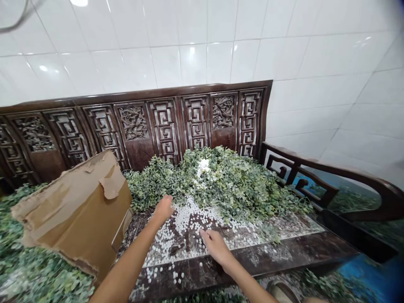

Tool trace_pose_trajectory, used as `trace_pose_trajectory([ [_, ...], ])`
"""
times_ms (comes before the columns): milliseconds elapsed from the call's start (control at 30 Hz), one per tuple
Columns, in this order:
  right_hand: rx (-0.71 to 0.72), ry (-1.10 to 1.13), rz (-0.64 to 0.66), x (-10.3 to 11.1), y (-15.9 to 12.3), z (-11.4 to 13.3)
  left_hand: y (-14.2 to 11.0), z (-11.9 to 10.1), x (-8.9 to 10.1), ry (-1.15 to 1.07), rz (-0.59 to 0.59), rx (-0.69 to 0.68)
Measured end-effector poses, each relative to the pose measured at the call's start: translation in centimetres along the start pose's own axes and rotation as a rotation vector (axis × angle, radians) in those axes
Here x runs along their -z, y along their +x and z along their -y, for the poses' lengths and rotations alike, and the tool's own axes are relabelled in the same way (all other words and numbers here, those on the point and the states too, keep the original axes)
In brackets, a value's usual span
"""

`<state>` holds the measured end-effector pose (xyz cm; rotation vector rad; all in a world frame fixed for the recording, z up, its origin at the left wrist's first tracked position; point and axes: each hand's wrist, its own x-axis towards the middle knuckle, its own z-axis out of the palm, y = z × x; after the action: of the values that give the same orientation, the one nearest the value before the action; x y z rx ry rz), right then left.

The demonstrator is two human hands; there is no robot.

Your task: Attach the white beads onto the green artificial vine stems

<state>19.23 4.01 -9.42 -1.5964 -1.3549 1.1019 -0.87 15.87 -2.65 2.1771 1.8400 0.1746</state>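
On a wooden bench [252,254], left grip [163,209] and right grip [216,246] spread over white discs [179,240]

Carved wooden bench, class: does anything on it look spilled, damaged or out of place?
Yes: small white pieces lie strewn over the bench seat around the left hand and right hand, as if spilled, and the cardboard sheet is torn.

Bright light from above; glare spots on white wall tiles [192,63]; frame edges bowed, slightly soft.
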Motion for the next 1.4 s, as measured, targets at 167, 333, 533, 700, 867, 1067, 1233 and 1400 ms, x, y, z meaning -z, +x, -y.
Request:
trace_pose_trajectory([
  [167,0.131,-0.179,-0.004,-1.3,2.7,0.6,3.2,0.6,-1.5,0.159,-0.105,-0.098],
  [333,0.329,-0.318,-0.01,-3.8,3.2,1.5,5.2,-0.2,-2.3,0.299,-0.111,-0.265],
  [533,0.489,-0.701,0.046,-6.2,4.3,0.7,5.8,0.2,-1.0,0.374,-0.117,-0.388],
  [700,0.521,-0.844,0.075,-5.9,5.1,1.2,5.4,1.4,0.6,0.324,-0.104,-0.402],
  [867,0.581,-0.938,0.093,-5.5,4.8,2.5,5.2,2.0,0.8,0.196,-0.049,-0.353],
  [1067,0.594,-0.986,0.132,-6.2,4.6,2.7,4.2,2.4,0.7,-0.002,0.003,-0.243],
  [1233,0.58,-1.014,0.203,-7.1,4.8,2.3,2.2,2.9,1.0,-0.219,-0.017,-0.103],
  [1400,0.57,-0.957,0.292,-7.3,5.0,2.5,-0.1,3.9,0.9,-0.456,-0.062,0.063],
])
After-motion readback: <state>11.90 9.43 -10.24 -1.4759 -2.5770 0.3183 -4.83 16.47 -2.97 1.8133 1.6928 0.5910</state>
